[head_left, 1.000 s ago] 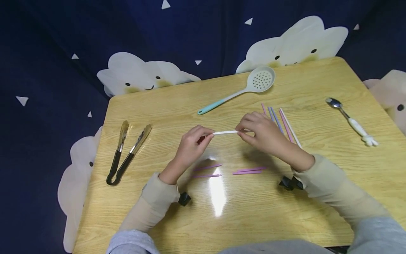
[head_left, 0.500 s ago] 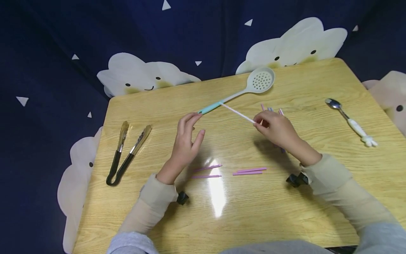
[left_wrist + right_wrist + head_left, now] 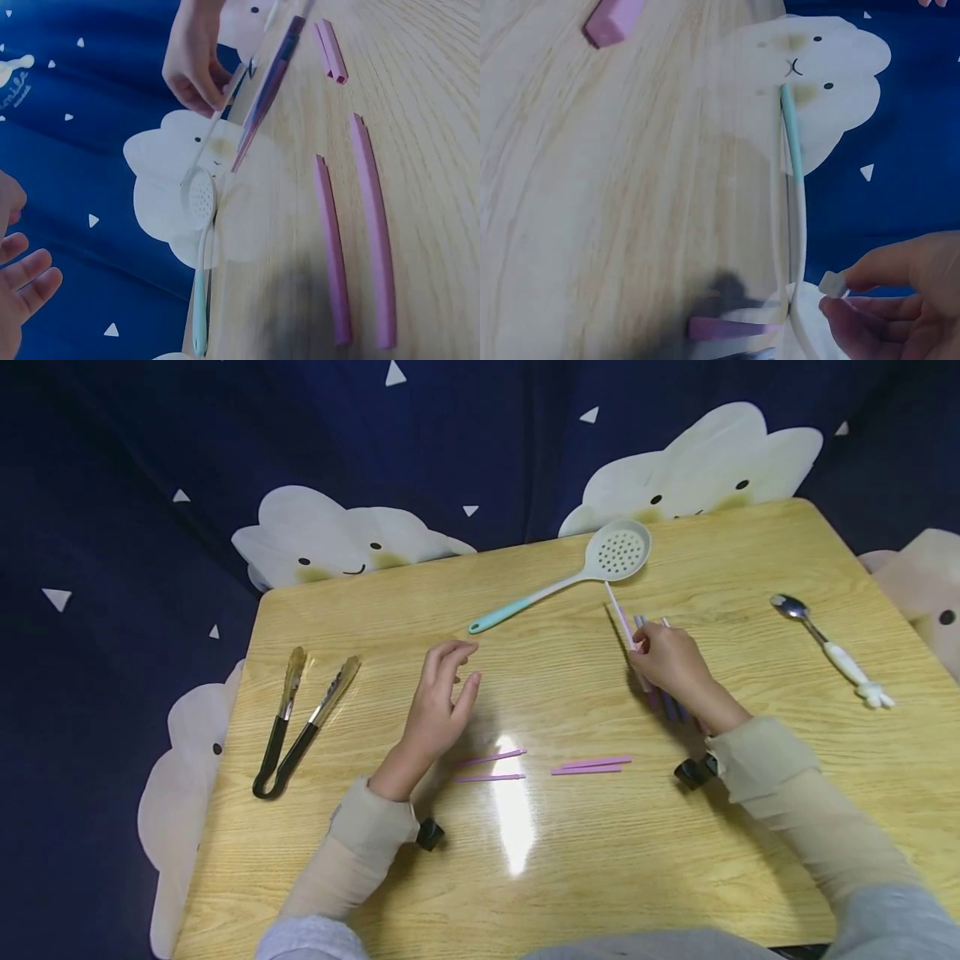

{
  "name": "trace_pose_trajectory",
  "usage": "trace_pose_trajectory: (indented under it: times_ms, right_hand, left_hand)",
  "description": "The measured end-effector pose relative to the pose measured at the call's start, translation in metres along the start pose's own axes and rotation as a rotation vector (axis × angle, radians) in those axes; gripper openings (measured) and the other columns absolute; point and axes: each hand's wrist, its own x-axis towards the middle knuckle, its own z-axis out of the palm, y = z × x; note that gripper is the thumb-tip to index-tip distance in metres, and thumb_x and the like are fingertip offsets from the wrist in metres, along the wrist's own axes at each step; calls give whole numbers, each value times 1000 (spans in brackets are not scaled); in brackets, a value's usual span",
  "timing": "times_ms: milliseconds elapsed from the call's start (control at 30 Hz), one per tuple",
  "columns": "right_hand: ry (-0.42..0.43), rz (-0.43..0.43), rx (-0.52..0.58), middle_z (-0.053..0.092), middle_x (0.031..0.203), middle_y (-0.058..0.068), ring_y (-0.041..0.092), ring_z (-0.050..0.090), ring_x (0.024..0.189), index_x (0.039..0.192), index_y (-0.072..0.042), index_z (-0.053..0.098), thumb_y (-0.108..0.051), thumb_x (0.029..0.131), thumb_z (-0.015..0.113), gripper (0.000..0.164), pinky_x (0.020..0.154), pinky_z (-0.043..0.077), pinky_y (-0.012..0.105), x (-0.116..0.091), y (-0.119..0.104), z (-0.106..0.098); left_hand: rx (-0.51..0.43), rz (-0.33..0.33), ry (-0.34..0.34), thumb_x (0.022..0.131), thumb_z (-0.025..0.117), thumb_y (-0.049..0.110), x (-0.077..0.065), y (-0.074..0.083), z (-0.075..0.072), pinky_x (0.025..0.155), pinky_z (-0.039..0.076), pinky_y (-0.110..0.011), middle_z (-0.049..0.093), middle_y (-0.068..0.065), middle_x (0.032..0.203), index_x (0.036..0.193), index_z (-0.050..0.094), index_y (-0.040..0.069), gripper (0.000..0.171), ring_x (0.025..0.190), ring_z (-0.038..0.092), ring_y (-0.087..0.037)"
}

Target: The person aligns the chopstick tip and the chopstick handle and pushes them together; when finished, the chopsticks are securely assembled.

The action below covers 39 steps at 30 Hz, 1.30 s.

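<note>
A slim white stick (image 3: 618,612) is pinched between the thumb and fingers of my right hand (image 3: 670,662), held above the table. Its square white end (image 3: 832,284) shows in the right wrist view. Below that hand lies a row of pink, blue and white sticks (image 3: 665,697), partly hidden by it. My left hand (image 3: 437,706) hovers over the middle of the table, fingers loosely spread and holding nothing; its fingertips (image 3: 37,274) appear in the left wrist view. Nearest to it are two thin pink sticks (image 3: 490,778). Two shorter pink sticks (image 3: 592,770) lie to their right.
Behind the hands, a slotted skimmer (image 3: 619,550) with a mint handle lies near the far edge. Black-handled tongs (image 3: 273,752) lie spread at the left, and a white-handled spoon (image 3: 842,662) at the right. A dark blue curtain (image 3: 517,452) hangs behind the table.
Both hands held the white stick at first. The left hand let go and opened; the right hand carried the stick rightward over the row of sticks, turning it to point away from me.
</note>
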Motion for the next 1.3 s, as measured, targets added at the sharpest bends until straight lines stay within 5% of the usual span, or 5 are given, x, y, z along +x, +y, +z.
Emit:
trace_pose_trajectory:
  times_ms: [400,600,700,1033,1300]
  right_hand:
    - [-99,58,-58,63,82,21,33,59,73,102,13,55,-7,78,52,32,71,44,47,12,10,14]
    - [-124,2,-106,52,47,5,23,52,48,80,5,53,-2,79,50,8,53,43,39,10,7,20]
    - [-103,-42,-152,53,54,10,25,52,50,71,1,49,2,76,49,6,48,41,39,8,5,25]
    - [81,-235,-274,54,79,18,32,54,65,89,5,56,-7,79,59,16,48,43,44,-2,3,32]
    - [-242,-639,-56,53,84,-3,10,47,71,88,-14,65,-25,78,69,16,58,42,25,-26,-2,31]
  left_hand:
    - [27,-26,-50,89,51,5,-7,-6,2,69,47,-27,46,-17,114,110,55,-2,23,92,51,-22]
    - [38,-35,-74,87,54,2,-11,-8,2,66,47,-26,49,-15,110,106,59,-1,20,88,53,-21]
    - [46,-43,-103,86,56,2,-13,-8,2,65,48,-26,51,-13,109,103,61,0,18,88,54,-21]
    - [76,-47,-307,84,60,4,-22,-11,4,61,48,-24,59,-7,97,103,61,4,19,77,58,-16]
    - [75,45,-573,83,63,11,-43,-13,10,70,47,-25,62,-2,85,90,67,6,10,77,58,-13]
